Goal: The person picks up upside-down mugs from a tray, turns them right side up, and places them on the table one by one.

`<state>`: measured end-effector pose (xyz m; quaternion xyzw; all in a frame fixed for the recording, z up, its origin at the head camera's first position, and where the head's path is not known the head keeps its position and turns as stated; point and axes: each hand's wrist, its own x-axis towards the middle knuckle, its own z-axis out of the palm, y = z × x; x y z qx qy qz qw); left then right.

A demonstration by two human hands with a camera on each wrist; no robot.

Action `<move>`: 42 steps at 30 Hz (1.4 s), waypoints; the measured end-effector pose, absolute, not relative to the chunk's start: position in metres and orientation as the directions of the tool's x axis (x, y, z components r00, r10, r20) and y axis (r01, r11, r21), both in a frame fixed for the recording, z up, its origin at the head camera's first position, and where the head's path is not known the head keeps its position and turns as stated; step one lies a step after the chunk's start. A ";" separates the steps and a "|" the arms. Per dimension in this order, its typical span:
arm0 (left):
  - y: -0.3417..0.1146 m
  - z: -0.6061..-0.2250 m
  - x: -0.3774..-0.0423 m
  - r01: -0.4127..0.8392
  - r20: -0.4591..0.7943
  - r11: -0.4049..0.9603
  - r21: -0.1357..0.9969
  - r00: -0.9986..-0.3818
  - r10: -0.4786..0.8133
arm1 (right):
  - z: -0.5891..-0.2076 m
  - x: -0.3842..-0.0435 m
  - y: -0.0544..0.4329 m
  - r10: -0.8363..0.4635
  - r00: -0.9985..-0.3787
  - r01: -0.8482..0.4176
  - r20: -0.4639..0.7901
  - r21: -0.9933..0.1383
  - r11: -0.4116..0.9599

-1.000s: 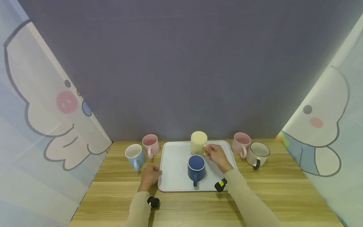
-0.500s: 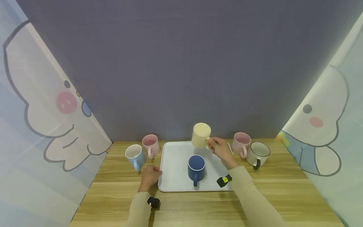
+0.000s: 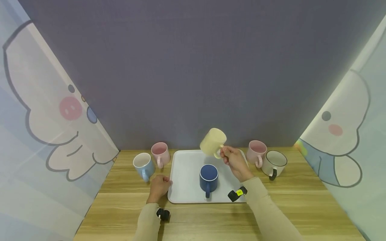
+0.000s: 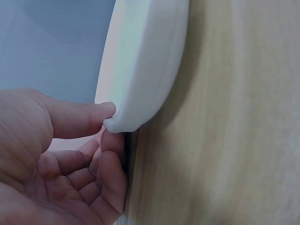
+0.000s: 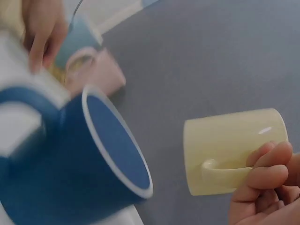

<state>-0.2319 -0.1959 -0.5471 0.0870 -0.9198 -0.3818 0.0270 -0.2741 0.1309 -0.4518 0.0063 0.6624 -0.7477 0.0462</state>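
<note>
My right hand point(image 3: 236, 162) grips a pale yellow mug point(image 3: 212, 142) by its handle, raised over the back of a white tray point(image 3: 185, 170). The mug tilts, its upper end leaning right in the head view; the right wrist view shows its side point(image 5: 229, 140) and fingers wrapped on the handle. A dark blue mug point(image 3: 208, 179) stands upright on the tray, handle toward me. At the tray's left edge, my left hand point(image 3: 159, 187) pinches the rim point(image 4: 140, 93) between thumb and index finger, as the left wrist view shows.
Left of the tray stand a light blue mug point(image 3: 144, 165) and a pink mug point(image 3: 161, 154). On its right are another pink mug point(image 3: 256, 152) and a white mug point(image 3: 273, 163) with a black handle. A dark grey panel point(image 3: 193, 83) rises behind the wooden table point(image 3: 205, 221).
My right hand has lifted the yellow mug off the tray, moved it slightly right, and tipped it over to a slant. The left hand and the other mugs have stayed in place.
</note>
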 end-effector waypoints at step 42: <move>-0.172 -0.539 -0.233 -0.080 0.144 0.652 0.754 -0.948 -0.283 | -0.460 -0.258 0.114 -0.510 -0.848 0.487 0.142 -0.170 -0.857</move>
